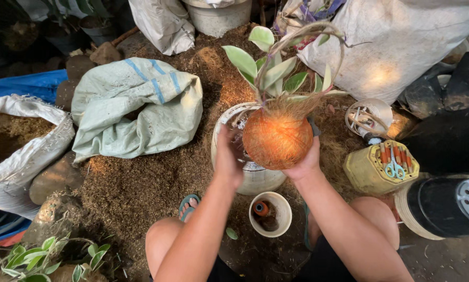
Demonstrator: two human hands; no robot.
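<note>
At centre frame one round, orange-brown fibre ball, hairy with coir and topped by one leafy green-and-cream plant, sits over a white pot, cupped by two hands, left hand and right hand, fingers curled against it.

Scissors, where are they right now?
Head view, right side: the small teal-handled scissors lie on top of the yellow container, beside orange spools, just right of the right hand holding the fibre ball.

Pale woven sacks lie around; labels perhaps hidden.
</note>
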